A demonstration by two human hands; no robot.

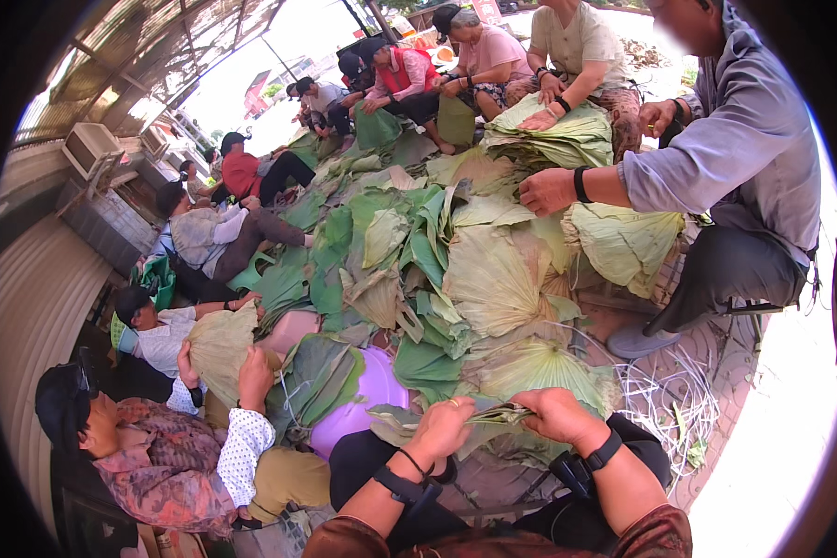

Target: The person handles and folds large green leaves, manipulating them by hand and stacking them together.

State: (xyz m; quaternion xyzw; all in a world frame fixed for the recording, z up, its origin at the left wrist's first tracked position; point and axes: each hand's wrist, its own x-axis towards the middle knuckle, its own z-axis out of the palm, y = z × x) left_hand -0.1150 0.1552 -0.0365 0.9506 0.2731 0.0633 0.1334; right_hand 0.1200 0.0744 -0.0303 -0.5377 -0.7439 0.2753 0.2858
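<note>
Both my hands grip a thin stack of large leaves [496,416], apparently lotus leaves, above my lap. My left hand [446,424] pinches its left part, and my right hand [556,416] holds the right end. The upper edges look folded or layered between my fists; how many leaves there are I cannot tell. Just beyond, a broad yellow-green leaf [540,370] lies spread on the pile. Left of my hands is a purple plastic tub [373,387], partly covered by dark green leaves [321,376] with a pale string around them.
A heap of green and brown leaves [383,258] fills the middle, with several people seated around it. A nearby person [181,446] lifts a leaf [220,352]. At right, another person's arm [669,181] reaches over the leaves. White strips [669,404] lie tangled on the paving.
</note>
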